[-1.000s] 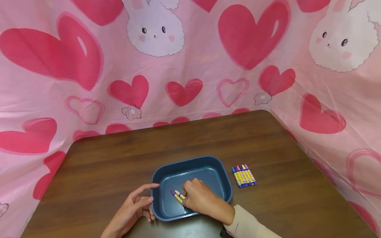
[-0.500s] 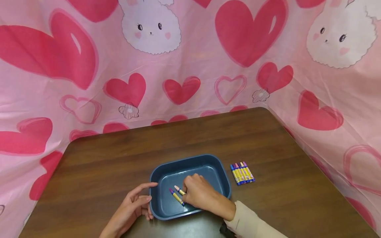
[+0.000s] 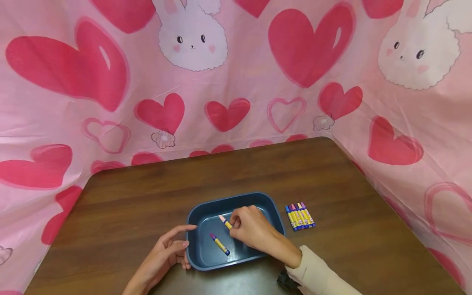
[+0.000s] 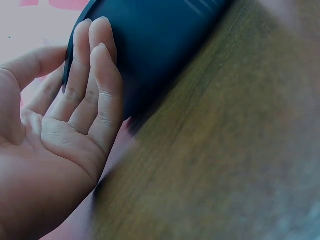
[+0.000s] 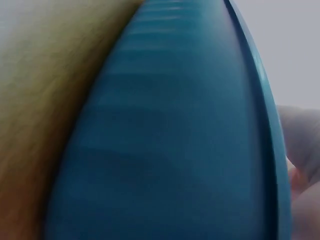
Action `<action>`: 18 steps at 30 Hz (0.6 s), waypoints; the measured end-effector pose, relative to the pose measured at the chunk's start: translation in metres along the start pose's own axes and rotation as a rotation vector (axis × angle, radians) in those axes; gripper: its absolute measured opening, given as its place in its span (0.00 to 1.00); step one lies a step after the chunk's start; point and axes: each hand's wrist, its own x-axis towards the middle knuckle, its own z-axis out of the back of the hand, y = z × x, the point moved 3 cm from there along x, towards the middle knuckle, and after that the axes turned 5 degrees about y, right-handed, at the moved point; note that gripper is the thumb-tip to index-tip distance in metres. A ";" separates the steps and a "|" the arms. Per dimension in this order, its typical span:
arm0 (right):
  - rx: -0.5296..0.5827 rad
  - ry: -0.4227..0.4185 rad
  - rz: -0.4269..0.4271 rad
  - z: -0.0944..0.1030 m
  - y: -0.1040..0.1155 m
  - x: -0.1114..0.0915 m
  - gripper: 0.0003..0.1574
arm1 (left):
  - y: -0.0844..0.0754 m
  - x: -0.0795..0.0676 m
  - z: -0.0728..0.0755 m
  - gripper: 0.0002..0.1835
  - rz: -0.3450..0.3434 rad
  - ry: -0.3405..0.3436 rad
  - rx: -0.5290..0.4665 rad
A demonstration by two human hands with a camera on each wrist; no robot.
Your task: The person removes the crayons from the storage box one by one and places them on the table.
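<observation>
Over the blue tray (image 3: 206, 268), my right hand (image 3: 254, 229) pinches a crayon (image 3: 226, 222) with a pale peach tip and yellow wrapper. Its lower end is hidden by my fingers. A purple-tipped crayon (image 3: 220, 244) lies on the tray floor, left of and below that hand. My left hand (image 3: 166, 250) holds the tray's left wall, index finger reaching over the rim. In the left wrist view, several fingers of the left hand (image 4: 75, 115) rest against the outside of the tray (image 4: 155, 45). The tray wall (image 5: 165, 125) hides most of the right hand (image 5: 305, 150) in the right wrist view.
A row of several crayons (image 3: 300, 216) lies side by side on the brown wooden table (image 3: 147, 196), right of the tray. A pink curtain (image 3: 250, 53) with hearts and rabbits hangs behind and beside the table. A black object (image 3: 287, 280) shows at the right cuff.
My right hand has lifted and shifted slightly up and right, drawing the peach crayon away from the purple one. The left hand stays at the tray's left wall.
</observation>
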 end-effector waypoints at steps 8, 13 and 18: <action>-0.047 -0.119 0.009 0.017 -0.012 -0.020 0.04 | 0.002 0.002 0.001 0.23 -0.066 0.042 -0.006; -0.007 -0.136 -0.023 0.028 -0.020 -0.031 0.03 | 0.000 0.000 0.002 0.23 -0.071 0.035 -0.007; 0.042 -0.155 -0.034 0.039 -0.029 -0.045 0.04 | 0.000 0.000 0.002 0.22 -0.017 0.022 -0.007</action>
